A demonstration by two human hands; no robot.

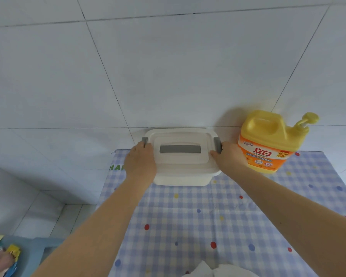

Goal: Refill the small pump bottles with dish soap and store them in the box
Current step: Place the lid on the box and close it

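both hands at the box's side latches, lid shut

head view: the white box (181,156) sat at the far edge of the table (208,216), backed against the tiled wall (148,66), its long axis running left to right. the left hand (141,161) rested at the left grey latch (144,141) and the right hand (229,156) at the right grey latch (217,143), fingers curled against the lid's ends; each hand was equally near its own side. whether the latches were pinched or only touched, i could not tell. the lid with its grey handle (180,149) looked closed, so opening seemed the step in hand. the yellow dish soap jug (268,144) stood just beside the box on the right, close to the right hand, which left little room there. the checked cloth nearer the person lay open for setting things down. no small pump bottles were visible.
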